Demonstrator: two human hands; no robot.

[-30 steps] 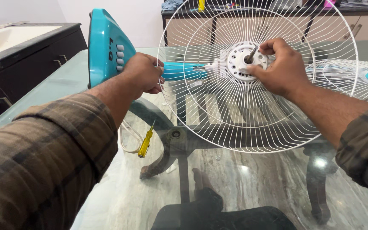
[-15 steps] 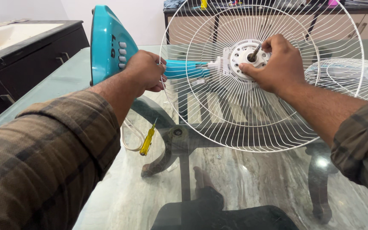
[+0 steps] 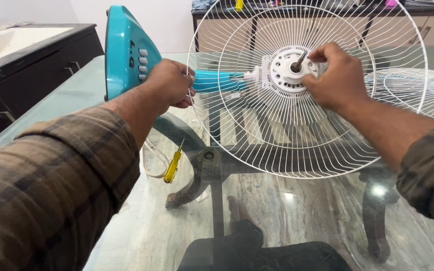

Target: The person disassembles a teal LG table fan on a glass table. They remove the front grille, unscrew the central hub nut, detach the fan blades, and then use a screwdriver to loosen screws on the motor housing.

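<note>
**Rear guard on, blade and front guard still off**

Rear guard (image 3: 297,90) sits on the motor hub (image 3: 292,70), no blade on the shaft. Right hand (image 3: 335,75) pinches the hub's ring; left hand (image 3: 169,83) grips the neck (image 3: 217,80). Front guard (image 3: 418,90) lies right of it, screwdriver (image 3: 173,164) below-left on the worktop (image 3: 287,216).

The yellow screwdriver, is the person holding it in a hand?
No, the yellow screwdriver lies on the glass table, while the left hand grips the fan's neck and the right hand is at the hub.

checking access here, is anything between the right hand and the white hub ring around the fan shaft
Nothing visible. The right hand already rests on the white hub ring beside the shaft, inside the wire guard.
</note>
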